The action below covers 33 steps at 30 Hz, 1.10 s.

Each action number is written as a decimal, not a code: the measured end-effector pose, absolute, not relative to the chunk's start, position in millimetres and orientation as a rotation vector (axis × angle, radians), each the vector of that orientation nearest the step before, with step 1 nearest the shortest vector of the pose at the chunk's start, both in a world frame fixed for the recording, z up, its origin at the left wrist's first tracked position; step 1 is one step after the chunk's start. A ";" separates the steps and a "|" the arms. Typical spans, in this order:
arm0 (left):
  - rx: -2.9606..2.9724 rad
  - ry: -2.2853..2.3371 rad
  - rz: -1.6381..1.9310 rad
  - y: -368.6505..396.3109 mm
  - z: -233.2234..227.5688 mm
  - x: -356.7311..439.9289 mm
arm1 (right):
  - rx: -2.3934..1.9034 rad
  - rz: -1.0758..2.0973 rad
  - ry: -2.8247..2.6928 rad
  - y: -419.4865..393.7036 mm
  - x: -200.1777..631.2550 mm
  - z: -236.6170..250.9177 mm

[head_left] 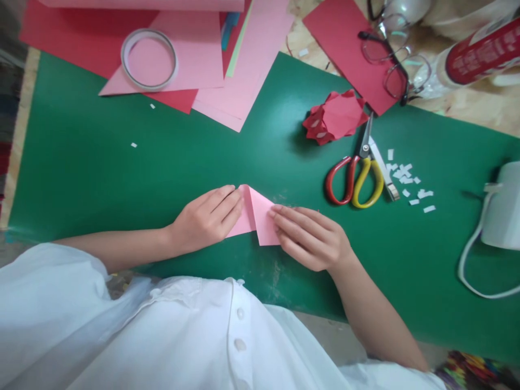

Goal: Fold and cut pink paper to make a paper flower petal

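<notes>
A small folded pink paper (257,215) lies on the green mat (101,179) near its front edge. My left hand (209,219) presses flat on the paper's left part, fingers together. My right hand (311,238) rests on its right part, fingertips on the fold. Both hands pin the paper to the mat; a pointed flap shows between them. To the upper right sits a folded red paper flower (335,116).
Scissors (359,173) with red and yellow handles lie right of the hands, beside white paper scraps (406,181). A tape roll (149,58) sits on pink and red sheets (244,70) at the back. Glasses (390,54), a bottle (475,54) and a white object (504,208) stand at the right.
</notes>
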State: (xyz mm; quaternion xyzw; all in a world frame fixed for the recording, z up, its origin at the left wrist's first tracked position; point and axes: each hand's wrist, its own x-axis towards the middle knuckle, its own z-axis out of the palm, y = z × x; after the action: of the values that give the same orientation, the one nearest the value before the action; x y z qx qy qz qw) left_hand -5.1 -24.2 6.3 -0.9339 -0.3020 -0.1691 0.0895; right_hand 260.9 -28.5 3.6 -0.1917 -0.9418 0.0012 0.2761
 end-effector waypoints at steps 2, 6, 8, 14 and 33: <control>-2.785 -0.911 -0.480 -24.5 6.2 -5.4 | -0.468 0.056 -2.566 -31.5 257.8 4.0; -2.767 -0.914 -0.463 -24.1 6.3 -6.1 | -0.458 0.138 -2.592 -34.2 254.8 1.6; -2.763 -0.919 -0.460 -24.2 6.1 -6.1 | -0.462 0.155 -2.591 -33.6 255.5 0.4; -2.794 -0.992 -0.469 -25.4 3.4 -5.4 | -0.452 0.174 -2.590 -31.5 258.1 -0.9; -2.899 -1.082 -0.449 -26.1 0.7 -8.4 | -0.408 0.184 -2.623 -29.3 259.1 1.6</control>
State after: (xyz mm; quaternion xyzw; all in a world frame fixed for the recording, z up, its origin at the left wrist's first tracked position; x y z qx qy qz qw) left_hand -8.4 -26.1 0.7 -0.9271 -0.3460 -0.1437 0.0076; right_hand 259.1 -29.3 1.6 -0.1491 -0.9574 0.0671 0.2381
